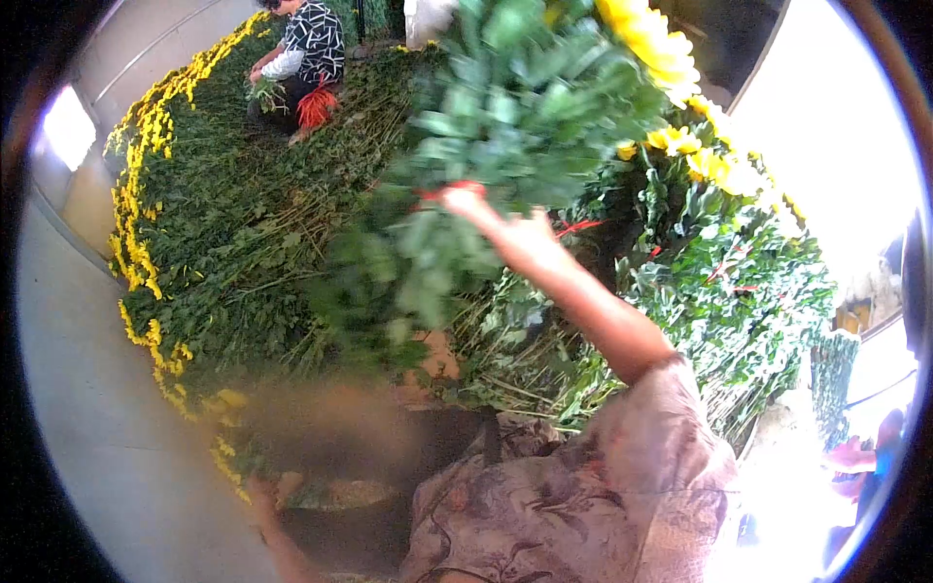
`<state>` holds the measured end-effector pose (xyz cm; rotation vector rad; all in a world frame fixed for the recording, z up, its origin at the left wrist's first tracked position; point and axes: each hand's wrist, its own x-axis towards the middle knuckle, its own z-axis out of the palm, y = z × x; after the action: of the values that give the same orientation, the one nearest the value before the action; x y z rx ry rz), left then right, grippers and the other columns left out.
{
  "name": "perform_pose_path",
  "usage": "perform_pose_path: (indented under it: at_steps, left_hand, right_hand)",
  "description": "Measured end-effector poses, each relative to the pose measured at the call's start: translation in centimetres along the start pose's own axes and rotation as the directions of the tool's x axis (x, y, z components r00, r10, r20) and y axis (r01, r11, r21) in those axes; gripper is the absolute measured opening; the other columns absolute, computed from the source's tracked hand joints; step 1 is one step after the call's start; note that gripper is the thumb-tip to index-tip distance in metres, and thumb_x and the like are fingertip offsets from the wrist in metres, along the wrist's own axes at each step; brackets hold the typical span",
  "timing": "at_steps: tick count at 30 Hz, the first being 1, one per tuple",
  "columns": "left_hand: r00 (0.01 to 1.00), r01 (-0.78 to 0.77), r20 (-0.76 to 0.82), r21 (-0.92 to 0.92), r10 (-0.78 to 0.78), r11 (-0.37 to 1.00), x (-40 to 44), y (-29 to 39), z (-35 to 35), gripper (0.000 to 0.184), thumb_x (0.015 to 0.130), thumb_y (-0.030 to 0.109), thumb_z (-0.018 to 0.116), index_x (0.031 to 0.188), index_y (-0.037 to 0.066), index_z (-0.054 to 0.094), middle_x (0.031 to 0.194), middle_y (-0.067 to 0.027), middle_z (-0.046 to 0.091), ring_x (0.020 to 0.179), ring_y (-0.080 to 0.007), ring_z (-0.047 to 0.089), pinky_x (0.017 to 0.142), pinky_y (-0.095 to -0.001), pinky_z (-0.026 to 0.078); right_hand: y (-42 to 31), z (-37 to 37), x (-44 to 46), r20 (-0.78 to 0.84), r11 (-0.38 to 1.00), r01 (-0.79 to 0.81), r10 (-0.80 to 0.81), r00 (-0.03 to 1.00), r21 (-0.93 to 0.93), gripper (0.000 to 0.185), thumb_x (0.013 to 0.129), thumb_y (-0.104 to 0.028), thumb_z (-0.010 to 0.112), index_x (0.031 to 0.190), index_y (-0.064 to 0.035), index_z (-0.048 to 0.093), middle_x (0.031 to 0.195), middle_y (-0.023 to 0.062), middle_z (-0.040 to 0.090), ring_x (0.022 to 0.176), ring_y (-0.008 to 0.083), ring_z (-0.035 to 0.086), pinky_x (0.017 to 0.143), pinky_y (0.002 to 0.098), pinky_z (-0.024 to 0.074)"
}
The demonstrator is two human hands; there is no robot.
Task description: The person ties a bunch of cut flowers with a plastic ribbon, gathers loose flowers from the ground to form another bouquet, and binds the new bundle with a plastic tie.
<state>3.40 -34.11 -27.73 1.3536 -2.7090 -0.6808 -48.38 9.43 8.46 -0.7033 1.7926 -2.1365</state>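
Observation:
My right hand (494, 216) is raised out in front of me and wrapped round a big leafy bunch of yellow flowers (544, 107), which look like chrysanthemums. A red tie (457, 189) circles the stems at my fingers. The flower heads point up and to the right, and the leafy stem end hangs below my hand, blurred. Low on the left, my left hand (274, 491) is beside the edge of the flower pile, close to some yellow heads. Blur and shade hide its fingers, so I cannot make out whether it holds anything.
Cut stems (253, 223) cover the floor, with yellow heads (136, 233) along the left wall. Tied bunches (729, 262) are heaped on the right. Another person (306, 53) sits at the back with red ties (316, 105). Another hand (852, 457) shows at the right edge.

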Motion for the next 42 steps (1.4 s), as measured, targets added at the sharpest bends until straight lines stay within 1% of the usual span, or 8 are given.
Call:
perform_pose_path:
  at_steps: [8, 17, 20, 24, 29, 36, 39, 42]
  left_hand:
    - [0.972, 0.211, -0.054, -0.217, -0.228, 0.953, 1.8, -8.1, 8.5, 0.035, 0.083, 0.008, 0.066, 0.116, -0.002, 0.059, 0.099, -0.0182, 0.067, 0.076, -0.0295, 0.066, 0.063, -0.0411, 0.054]
    - [0.983, 0.147, -0.103, -0.029, -0.149, 0.989, -6.3, 5.9, -1.9, 0.038, 0.081, 0.029, 0.067, 0.104, -0.001, 0.063, 0.097, -0.0225, 0.065, 0.088, -0.0373, 0.063, 0.076, -0.0453, 0.05]
    - [0.968, 0.235, -0.08, -0.04, -0.238, 0.971, -5.2, 13.0, -6.4, 0.051, 0.076, 0.04, 0.072, 0.108, 0.001, 0.065, 0.1, -0.0194, 0.067, 0.094, -0.0333, 0.064, 0.08, -0.0416, 0.05]
    - [0.927, 0.373, 0.267, -0.729, -0.263, 0.573, -4.7, 16.2, -10.7, 0.055, 0.081, 0.037, 0.07, 0.123, 0.003, 0.057, 0.114, -0.0124, 0.063, 0.095, -0.0238, 0.064, 0.084, -0.0346, 0.051]
    - [0.964, 0.101, -0.112, -0.684, -0.241, 0.722, -8.8, 15.5, -20.6, 0.052, 0.087, 0.031, 0.064, 0.129, 0.003, 0.051, 0.117, -0.0108, 0.06, 0.093, -0.0196, 0.063, 0.08, -0.0345, 0.052]
    - [0.882, 0.41, 0.286, -0.857, -0.374, 0.312, -10.9, 2.8, -9.0, 0.044, 0.087, 0.025, 0.066, 0.121, 0.0, 0.057, 0.1, -0.0086, 0.066, 0.087, -0.0153, 0.062, 0.074, -0.0292, 0.05]
    - [0.862, 0.419, 0.354, -0.901, -0.362, 0.115, -7.1, 1.1, -3.8, 0.042, 0.087, 0.025, 0.067, 0.12, 0.0, 0.058, 0.102, -0.0086, 0.066, 0.088, -0.015, 0.062, 0.073, -0.0283, 0.05]
    - [0.936, 0.275, 0.191, -0.921, -0.296, 0.276, -3.7, -3.3, 5.5, 0.042, 0.087, 0.025, 0.066, 0.12, 0.0, 0.057, 0.103, -0.0091, 0.064, 0.091, -0.0172, 0.062, 0.077, -0.03, 0.05]
  right_hand:
    - [15.3, -21.1, -3.2, -0.719, 0.968, -0.209, 0.045, 0.694, -0.141, 0.035, 0.076, -0.026, 0.08, 0.1, -0.0056, 0.066, 0.099, 0.0012, 0.066, 0.094, 0.0122, 0.058, 0.088, 0.0308, 0.0434]
    - [13.1, -17.5, -14.2, -0.308, 0.813, -0.491, 0.402, 0.862, -0.313, 0.08, 0.086, -0.057, 0.057, 0.142, -0.0036, 0.038, 0.148, 0.0128, 0.036, 0.133, 0.0248, 0.038, 0.106, 0.0368, 0.034]
    - [11.8, -12.4, -20.4, -0.224, 0.574, -0.732, 0.709, 0.668, -0.366, 0.045, 0.093, -0.036, 0.059, 0.114, 0.0039, 0.056, 0.092, 0.0119, 0.067, 0.07, 0.015, 0.062, 0.065, 0.0298, 0.0535]
    - [15.7, -9.7, -16.9, 0.118, 0.626, -0.579, 0.726, 0.677, -0.523, 0.033, 0.093, -0.024, 0.059, 0.11, 0.0036, 0.058, 0.094, 0.0112, 0.066, 0.081, 0.0186, 0.067, 0.066, 0.029, 0.0563]
    - [18.1, -2.4, -5.1, 0.171, 0.552, -0.43, 0.733, 0.658, -0.715, 0.037, 0.092, -0.03, 0.059, 0.112, 0.0006, 0.058, 0.091, 0.0076, 0.066, 0.08, 0.0174, 0.066, 0.067, 0.0296, 0.0532]
    - [29.7, 22.5, 1.7, 0.476, 0.582, -0.233, 0.791, 0.385, -0.779, 0.043, 0.094, -0.028, 0.058, 0.124, 0.0019, 0.053, 0.111, 0.0154, 0.061, 0.097, 0.0223, 0.06, 0.083, 0.0368, 0.0486]
    - [39.5, 31.1, 2.0, 0.864, 0.622, 0.625, 0.467, 0.189, -0.472, 0.044, 0.092, -0.026, 0.06, 0.126, -0.001, 0.051, 0.125, 0.0198, 0.052, 0.112, 0.0322, 0.051, 0.094, 0.043, 0.0429]
    - [46.3, 39.0, 1.4, 0.939, 0.59, 0.738, 0.294, 0.18, -0.327, 0.048, 0.088, -0.026, 0.064, 0.127, -0.0016, 0.05, 0.125, 0.0197, 0.052, 0.109, 0.0367, 0.05, 0.093, 0.0439, 0.0437]
